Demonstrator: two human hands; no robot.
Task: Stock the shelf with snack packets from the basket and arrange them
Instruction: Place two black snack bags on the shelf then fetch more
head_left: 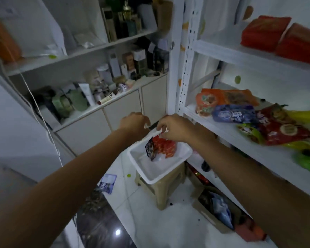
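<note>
The right hand is pinching the top edge of a red packet standing in the basket just below it. A dark packet is leaning against the red one, under the left hand. That hand is curling at the basket's far rim, and I cannot tell whether it is gripping. The shelf edge is lying just right of the right hand, with bare board in front of the packets already there.

No text is legible anywhere. Print shows only as blurred marks on the purple packet and orange packet on the shelf, on the red packet and dark packet in the basket, on the floor packet, and on the cabinet boxes.
</note>
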